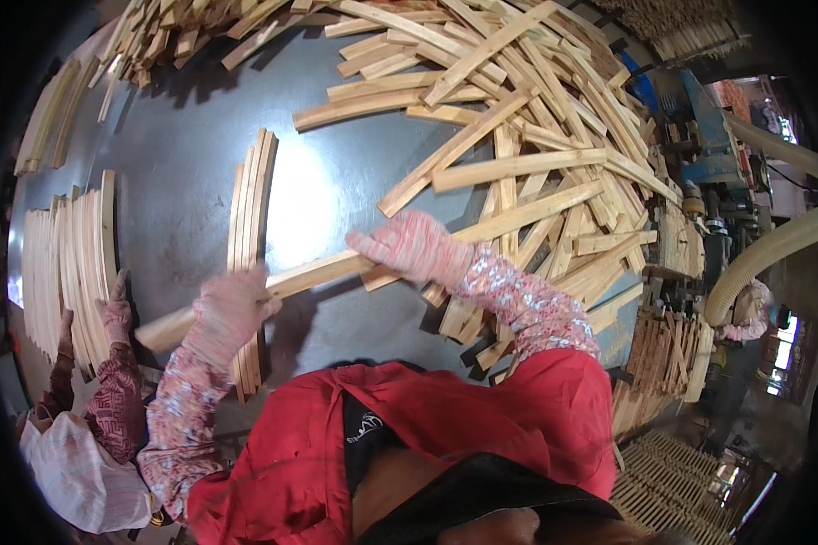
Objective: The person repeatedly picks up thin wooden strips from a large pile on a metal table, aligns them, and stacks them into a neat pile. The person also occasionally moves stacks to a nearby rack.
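Observation:
Both of my hands wear pinkish knitted gloves. A planed wooden strip slants across in front of me, held above the metal tabletop. My left hand grips it towards its left end, blurred by motion. Around the strip's right end closes my right hand, its thumb pointing left along the top. Beneath the left hand, a short row of wooden strips lies side by side on the table. A large jumbled pile of loose wooden strips begins just past my right hand.
A co-worker's gloved hands touch a long row of aligned strips at the left. More strips are heaped at the table's far left. Machinery with a ribbed hose and stacked wood stand on the right. The metal tabletop reflects light.

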Motion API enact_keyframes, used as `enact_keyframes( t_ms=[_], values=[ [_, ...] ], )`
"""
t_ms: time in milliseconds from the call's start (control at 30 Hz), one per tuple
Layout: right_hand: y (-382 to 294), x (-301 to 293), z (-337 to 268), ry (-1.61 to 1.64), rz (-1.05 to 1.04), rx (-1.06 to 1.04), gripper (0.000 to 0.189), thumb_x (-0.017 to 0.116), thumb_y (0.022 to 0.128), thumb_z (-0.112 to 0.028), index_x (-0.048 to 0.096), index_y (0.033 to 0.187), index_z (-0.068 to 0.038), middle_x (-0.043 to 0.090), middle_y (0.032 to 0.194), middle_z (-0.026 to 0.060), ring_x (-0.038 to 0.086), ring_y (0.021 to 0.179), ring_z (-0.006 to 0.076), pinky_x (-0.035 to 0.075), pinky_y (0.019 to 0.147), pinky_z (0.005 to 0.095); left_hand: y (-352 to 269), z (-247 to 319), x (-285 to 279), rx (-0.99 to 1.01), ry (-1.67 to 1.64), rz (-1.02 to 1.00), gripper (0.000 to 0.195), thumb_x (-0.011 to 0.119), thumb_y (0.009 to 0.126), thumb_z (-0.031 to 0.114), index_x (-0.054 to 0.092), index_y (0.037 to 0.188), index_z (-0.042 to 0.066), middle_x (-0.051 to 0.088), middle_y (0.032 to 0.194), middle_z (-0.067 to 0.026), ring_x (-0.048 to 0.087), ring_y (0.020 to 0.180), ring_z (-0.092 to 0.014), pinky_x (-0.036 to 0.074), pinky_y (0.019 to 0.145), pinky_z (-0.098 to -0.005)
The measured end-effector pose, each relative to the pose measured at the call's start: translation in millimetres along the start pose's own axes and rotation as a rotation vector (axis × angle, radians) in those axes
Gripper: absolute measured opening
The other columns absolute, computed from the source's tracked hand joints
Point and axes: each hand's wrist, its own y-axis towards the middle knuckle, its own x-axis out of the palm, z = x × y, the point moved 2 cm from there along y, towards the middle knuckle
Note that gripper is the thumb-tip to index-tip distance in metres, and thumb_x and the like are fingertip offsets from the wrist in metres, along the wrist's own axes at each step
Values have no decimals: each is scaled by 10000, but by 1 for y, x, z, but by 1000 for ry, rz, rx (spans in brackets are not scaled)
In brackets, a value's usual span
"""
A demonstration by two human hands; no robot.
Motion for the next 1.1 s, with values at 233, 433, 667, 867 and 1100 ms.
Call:
enact_keyframes(
  t_ms=[233, 433, 667, 867, 1100],
  values=[
    [75, -21, 205, -249, 523, 1124, 1028, 703, 864, -610, 265, 1588, -27, 437, 1545, 201, 475, 1408, 324, 424, 1133, 466, -18, -117, 103, -417, -488, 478, 359, 702, 928, 368, 625, 1033, 33, 695, 967, -208, 669, 968, -432, 514, 811, -483],
    [104, 22, 296, 150, 493, 1635, 1198, 760, 817, -554, 77, 1619, 17, 391, 1563, 250, 474, 1402, 367, 429, 1133, 474, -7, -224, 181, -816, -304, 350, 410, 681, 951, 421, 613, 1096, 44, 694, 1063, -205, 661, 1035, -428, 522, 857, -521],
    [54, 24, 219, 633, 956, 1418, 1110, 754, 808, -235, 49, 1650, -70, 429, 1554, 274, 508, 1378, 382, 410, 1145, 412, 32, -178, 167, -571, -229, 732, 668, 756, 910, 369, 527, 1412, -7, 626, 1295, -239, 600, 1223, -381, 474, 1049, -446],
    [10, 115, 5, 874, 660, 1190, 869, 677, 932, -168, 180, 1634, -49, 454, 1509, 202, 534, 1285, 304, 456, 1069, 390, 142, 29, 117, 64, -1597, 127, 394, 538, 1057, 365, 597, 1293, 54, 683, 1079, -67, 618, 881, -151, 520, 808, -278],
    [-74, 40, 37, 147, 527, 512, 456, 639, 988, -138, 563, 1427, -42, 693, 1211, 147, 684, 1098, 297, 570, 940, 406, 155, 77, 110, -65, -2104, -144, 234, 638, 972, 117, 564, 1163, 2, 661, 932, -115, 669, 725, -211, 608, 641, -400]
  ],
)
